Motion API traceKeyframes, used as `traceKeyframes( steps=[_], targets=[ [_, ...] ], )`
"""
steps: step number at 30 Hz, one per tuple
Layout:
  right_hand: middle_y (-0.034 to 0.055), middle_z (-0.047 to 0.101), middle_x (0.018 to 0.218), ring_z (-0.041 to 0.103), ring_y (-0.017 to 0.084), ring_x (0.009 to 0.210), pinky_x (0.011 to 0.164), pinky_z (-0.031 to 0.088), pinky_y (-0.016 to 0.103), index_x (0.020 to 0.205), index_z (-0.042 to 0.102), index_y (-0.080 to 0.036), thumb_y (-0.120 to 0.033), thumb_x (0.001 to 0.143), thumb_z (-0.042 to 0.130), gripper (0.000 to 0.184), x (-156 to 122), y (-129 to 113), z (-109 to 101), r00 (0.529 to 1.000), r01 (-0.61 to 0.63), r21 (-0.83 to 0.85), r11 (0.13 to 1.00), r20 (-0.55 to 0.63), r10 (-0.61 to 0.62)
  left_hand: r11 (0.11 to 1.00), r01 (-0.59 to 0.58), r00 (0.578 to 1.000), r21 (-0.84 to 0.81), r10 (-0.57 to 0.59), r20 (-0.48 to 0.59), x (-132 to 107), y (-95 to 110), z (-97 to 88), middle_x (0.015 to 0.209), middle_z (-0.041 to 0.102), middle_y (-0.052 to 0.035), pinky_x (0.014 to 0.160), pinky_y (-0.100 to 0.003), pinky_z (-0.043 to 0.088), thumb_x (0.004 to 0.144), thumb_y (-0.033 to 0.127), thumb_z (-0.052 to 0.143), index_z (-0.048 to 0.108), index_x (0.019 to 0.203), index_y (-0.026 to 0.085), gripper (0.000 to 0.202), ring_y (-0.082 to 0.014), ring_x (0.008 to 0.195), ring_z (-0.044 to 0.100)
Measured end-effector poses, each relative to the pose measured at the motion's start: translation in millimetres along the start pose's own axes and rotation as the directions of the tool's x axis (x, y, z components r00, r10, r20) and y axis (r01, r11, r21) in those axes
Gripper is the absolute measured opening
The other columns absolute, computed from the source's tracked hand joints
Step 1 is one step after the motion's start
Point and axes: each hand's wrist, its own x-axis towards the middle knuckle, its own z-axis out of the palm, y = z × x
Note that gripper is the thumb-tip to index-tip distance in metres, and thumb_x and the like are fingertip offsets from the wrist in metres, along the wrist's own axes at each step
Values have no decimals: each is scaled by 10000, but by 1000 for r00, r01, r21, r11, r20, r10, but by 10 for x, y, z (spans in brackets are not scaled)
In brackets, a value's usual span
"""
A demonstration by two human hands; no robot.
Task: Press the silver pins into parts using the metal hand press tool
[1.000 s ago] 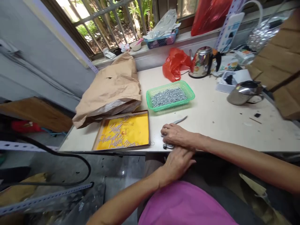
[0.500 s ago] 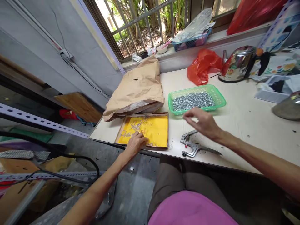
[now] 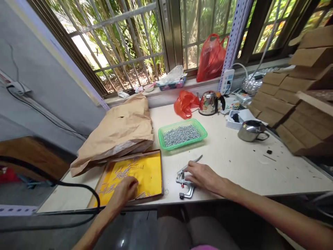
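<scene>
A shallow box lid with a yellow bottom (image 3: 153, 173) holds scattered small silver metal pins (image 3: 122, 172). My left hand (image 3: 124, 191) is over its near side, fingers curled together; whatever they pinch is hidden. To the right lie metal hand pliers (image 3: 191, 191) with a spring, a red part and a C-shaped jaw. My right hand (image 3: 204, 177) lies over their handles with bent fingers, covering one handle; the other sticks out above the fingers. Behind the pliers stands a green plastic basket (image 3: 204, 134) filled with small silver metal pieces (image 3: 182, 135).
A large brown paper bag (image 3: 119, 121) lies behind the box lid. Farther back are a red plastic bag (image 3: 184, 104) and a steel kettle (image 3: 208, 104). At right stand a metal pot (image 3: 249, 132) and stacked cardboard boxes (image 3: 299, 93). A black cable (image 3: 78, 185) loops at left.
My right hand has moved from beside the green basket down onto the pliers. My left hand remains over the box lid. The view has turned up and to the right.
</scene>
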Motion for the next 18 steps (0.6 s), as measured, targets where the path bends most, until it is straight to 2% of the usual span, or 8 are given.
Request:
traceKeyframes(
  steps=[2,4,7,10,14,18],
  targets=[
    [79,601,1023,610,194,902,764,467,285,1025,634,-176,-299,927,528,190,-214,-45,75,994,-70,-48,996,81,73,980,108,994,-168,-107,15,21,221,25,791,694,-29,671,-293,486,760,417,563,681,844,210,253,-195,709,634],
    [96,587,1066,600,201,929,783,455,291,1071,614,-165,-283,927,525,207,-338,-51,98,983,-124,-99,987,123,136,920,182,983,-347,-159,96,34,528,120,760,689,-21,637,-276,494,742,451,600,691,932,183,341,-161,620,621],
    [103,577,1085,586,205,937,770,438,295,1099,601,-169,-250,942,486,211,-403,1,124,974,-138,-153,979,156,162,763,315,942,-564,-178,286,26,1024,377,684,647,-10,579,-249,504,700,436,672,673,884,144,345,-126,570,597],
    [101,587,1046,575,206,919,747,419,302,1049,613,-183,-182,945,436,205,-419,84,186,977,-128,-208,970,141,159,630,419,897,-654,-177,405,14,1370,661,666,625,-2,480,-223,487,649,408,742,634,815,132,339,-102,521,571],
    [94,595,1003,558,205,896,720,392,304,986,610,-181,-140,939,414,206,-452,184,285,984,-126,-249,960,90,152,642,482,857,-597,-201,475,59,1495,885,481,531,37,380,-178,372,669,388,747,621,737,115,308,-66,395,464],
    [80,586,976,537,199,883,703,364,299,972,593,-179,-138,939,416,185,-493,247,373,991,-116,-242,963,35,128,678,527,812,-512,-223,540,117,1465,935,433,500,43,363,-172,284,685,403,733,613,671,109,317,-45,361,400]
  ],
)
